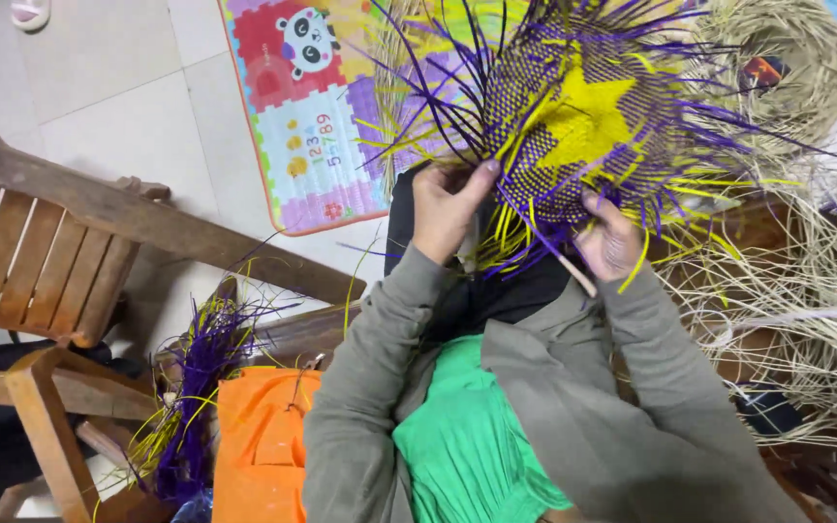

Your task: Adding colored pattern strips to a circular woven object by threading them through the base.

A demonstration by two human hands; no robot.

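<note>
From the head camera, a purple and yellow woven mat [573,126] with a yellow star at its middle sits propped on the person's lap, tilted up so its loose strands fan outward within reach. The left hand [446,208] has its fingers clamped on the mat's near-left edge, steadying it. The right hand [610,237] pinches strands at the mat's lower edge. A wooden chair [60,261] stands well left of the mat; spare purple strands [196,387] lie below-left.

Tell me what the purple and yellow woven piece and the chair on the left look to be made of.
The woven piece, held by the left hand and right hand, looks like flat dyed straw or plastic strips; loose thin ends splay out, slightly glossy. Which, I cannot tell. The chair looks like bare matte wood, with visible grain and slats.
</note>
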